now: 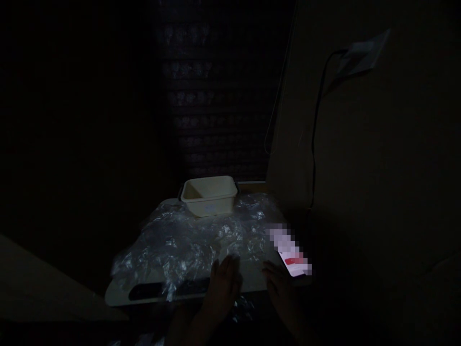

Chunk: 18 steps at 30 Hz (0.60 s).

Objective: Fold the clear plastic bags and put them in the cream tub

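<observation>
In dim light, my left hand (224,283) rests at the front edge of a small pale table (117,293), beside a spread of clear crinkled plastic bags (183,245). Its fingers are slightly bent and apart, with nothing visible in them. To its right, my right hand (279,284) lies over the same edge, fingers loosely stretched toward the left hand and holding nothing that I can see. A lit phone (293,262), its screen partly blurred, lies just beyond the right hand. Shadow hides the undersides of both hands.
A cream plastic tub (211,206) with dark side handles stands at the back of the table on the plastic. Behind it hangs a dark slatted blind (223,110). A black cable (314,134) runs down the right wall from a pale fixture (360,55).
</observation>
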Each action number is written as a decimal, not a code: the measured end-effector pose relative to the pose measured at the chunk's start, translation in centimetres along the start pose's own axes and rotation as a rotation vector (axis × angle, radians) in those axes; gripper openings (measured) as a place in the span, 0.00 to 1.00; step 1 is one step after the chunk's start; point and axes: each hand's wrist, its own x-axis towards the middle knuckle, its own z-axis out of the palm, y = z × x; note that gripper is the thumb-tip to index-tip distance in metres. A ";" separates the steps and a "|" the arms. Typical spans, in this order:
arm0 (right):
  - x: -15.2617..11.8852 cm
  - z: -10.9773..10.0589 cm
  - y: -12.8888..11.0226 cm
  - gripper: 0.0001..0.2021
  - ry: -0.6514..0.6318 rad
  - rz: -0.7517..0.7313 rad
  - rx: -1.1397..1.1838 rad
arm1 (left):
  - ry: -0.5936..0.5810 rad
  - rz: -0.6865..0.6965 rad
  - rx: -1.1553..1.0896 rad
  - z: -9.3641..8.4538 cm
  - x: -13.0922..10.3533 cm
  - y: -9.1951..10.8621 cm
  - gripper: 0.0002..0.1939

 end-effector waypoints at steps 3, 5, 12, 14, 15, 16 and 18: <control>0.0 0.0 -0.3 0.14 0.003 0.002 0.004 | -0.039 0.049 -0.005 -0.2 0.2 -0.1 0.20; 0.0 0.1 -0.3 0.14 0.008 0.001 0.011 | -0.059 0.080 -0.005 -0.5 0.2 -0.3 0.20; -1.0 -0.6 2.0 0.21 -0.011 -0.039 0.011 | -0.081 0.087 -0.001 -2.4 -2.5 -1.3 0.29; -1.6 -1.1 2.6 0.21 -0.078 -0.040 -0.018 | -0.105 0.101 0.033 -2.5 -3.6 -1.5 0.30; -1.8 -1.4 2.7 0.21 -0.117 -0.036 -0.035 | -0.117 0.118 0.055 -2.4 -4.0 -1.6 0.30; -2.0 -1.6 2.8 0.21 -0.154 -0.033 -0.050 | -0.128 0.141 0.075 -2.3 -4.3 -1.7 0.29; -2.3 -1.9 2.8 0.21 -0.212 -0.045 -0.066 | -0.144 0.198 0.102 -2.0 -4.4 -1.9 0.27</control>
